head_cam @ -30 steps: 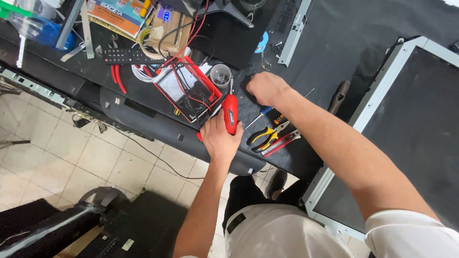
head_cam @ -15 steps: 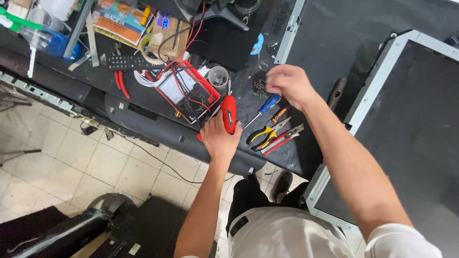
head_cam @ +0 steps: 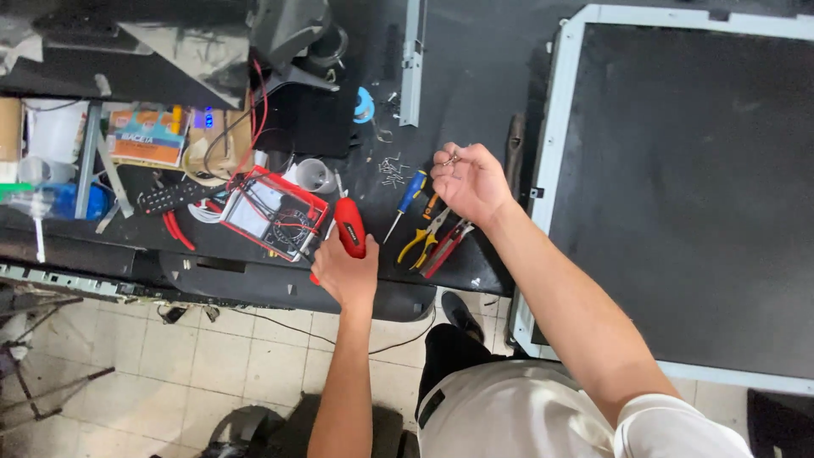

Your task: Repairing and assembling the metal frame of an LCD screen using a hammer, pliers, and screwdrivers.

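Left hand (head_cam: 346, 270) wrapped around a red electric screwdriver (head_cam: 349, 227), likely rigid and best gripped mid-handle, on the table (head_cam: 475, 76) beside a multimeter (head_cam: 273, 214), right hand (head_cam: 471, 181) pinching small, seemingly light, easily dropped screws (head_cam: 450, 159) above pliers (head_cam: 426, 238).

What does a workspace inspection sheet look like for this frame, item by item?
Surface: black workbench, crowded at left.
Job's things: red electric screwdriver in left hand; small screws pinched in right hand; loose screw pile nearby.
Clutter: red-cased multimeter, blue-handled screwdriver, yellow-handled pliers, remote control, tape roll.
Grips: both closed on their items.
Cables: red leads by the multimeter; black cable on floor.
Surroundings: framed dark panel at right, tiled floor.
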